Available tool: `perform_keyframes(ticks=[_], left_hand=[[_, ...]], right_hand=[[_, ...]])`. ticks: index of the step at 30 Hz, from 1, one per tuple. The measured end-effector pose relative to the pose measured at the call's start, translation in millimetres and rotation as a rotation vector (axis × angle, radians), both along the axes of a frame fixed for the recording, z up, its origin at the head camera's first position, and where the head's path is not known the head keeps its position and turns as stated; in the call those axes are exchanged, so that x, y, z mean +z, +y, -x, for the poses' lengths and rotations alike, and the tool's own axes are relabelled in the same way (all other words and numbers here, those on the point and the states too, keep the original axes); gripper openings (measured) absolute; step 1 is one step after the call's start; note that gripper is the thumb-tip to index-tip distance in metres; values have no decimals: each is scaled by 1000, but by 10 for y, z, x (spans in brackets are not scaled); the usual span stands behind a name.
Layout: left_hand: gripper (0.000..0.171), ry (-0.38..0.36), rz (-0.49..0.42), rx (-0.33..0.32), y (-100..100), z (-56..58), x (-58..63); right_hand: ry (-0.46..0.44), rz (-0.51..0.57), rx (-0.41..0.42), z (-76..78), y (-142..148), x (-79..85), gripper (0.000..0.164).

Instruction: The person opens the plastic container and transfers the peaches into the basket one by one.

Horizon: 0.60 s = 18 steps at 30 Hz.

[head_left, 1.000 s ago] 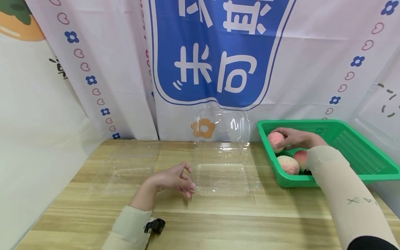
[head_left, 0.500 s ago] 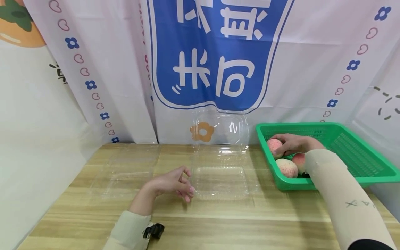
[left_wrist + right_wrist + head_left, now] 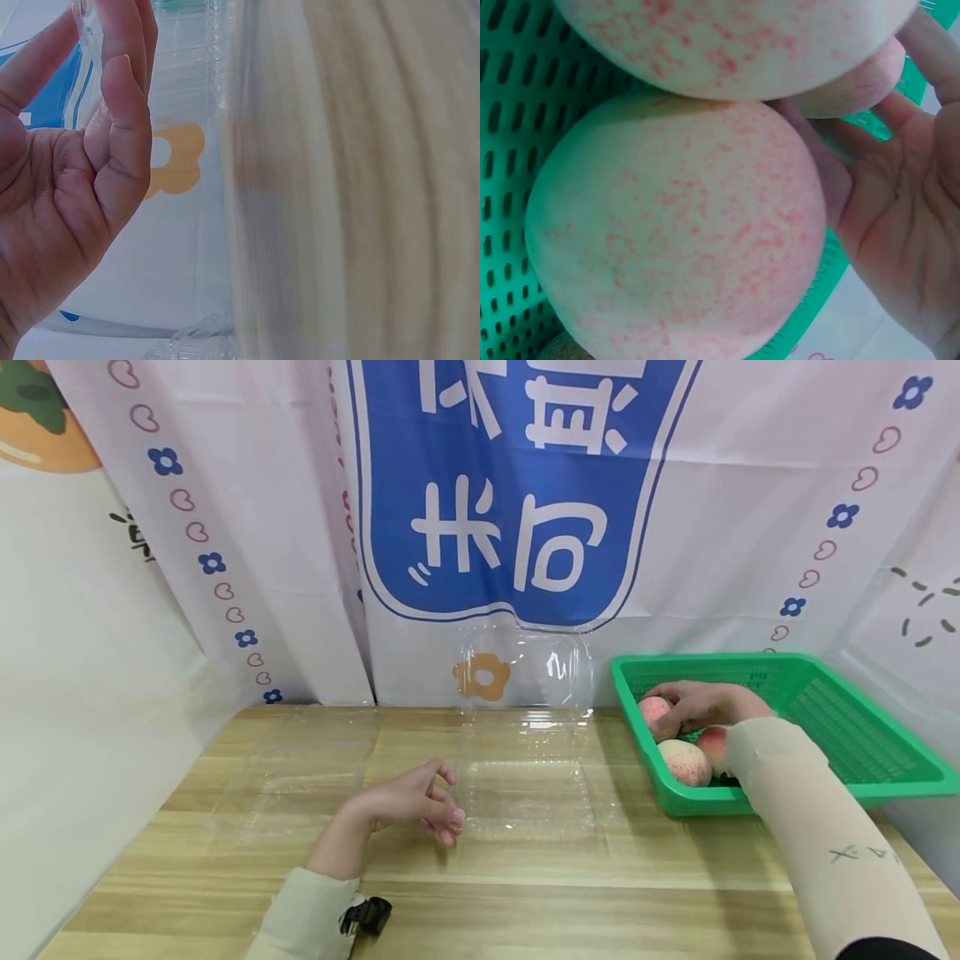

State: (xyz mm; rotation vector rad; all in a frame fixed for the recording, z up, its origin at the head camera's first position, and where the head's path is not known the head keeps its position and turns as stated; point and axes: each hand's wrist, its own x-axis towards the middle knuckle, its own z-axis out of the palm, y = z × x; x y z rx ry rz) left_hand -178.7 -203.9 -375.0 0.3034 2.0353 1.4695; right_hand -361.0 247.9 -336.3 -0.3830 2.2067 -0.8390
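My right hand [image 3: 693, 703] reaches into the green basket [image 3: 757, 792] and grips a pink peach [image 3: 654, 714] at its left end. A paler, speckled peach [image 3: 684, 763] and a redder peach [image 3: 712, 745] lie just in front, the redder one partly behind my sleeve. Large in the right wrist view, a speckled peach [image 3: 682, 225] sits beside the palm. My left hand [image 3: 416, 797] stays loosely bent at the left edge of a clear plastic clamshell box [image 3: 528, 797], whose lid stands up behind. Clear plastic shows behind its fingers [image 3: 124, 90] in the left wrist view.
Another clear plastic box [image 3: 300, 785] lies to the left on the wooden table [image 3: 480, 910]. A printed cloth [image 3: 420, 660] hangs along the back edge, right behind the raised lid. The basket's raised rim surrounds the peaches.
My right hand has sunk slightly over the pink peach and covers more of it. The left hand keeps its place by the box. The head view has shifted a little.
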Motion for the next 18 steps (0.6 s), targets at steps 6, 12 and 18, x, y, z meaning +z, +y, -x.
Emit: perform_keyframes(ticks=[6,12,18], left_hand=[[58,10,2,-18,11,4,-8],[62,68,77,13,-15,-30,65],[51,393,239,116,-105,-136,315]], right_hand=[[124,-112,94,-94,-52,199,76],[381,-98,103,-332,-186,596,72],[611,-44,111,-770,-238,887,67]])
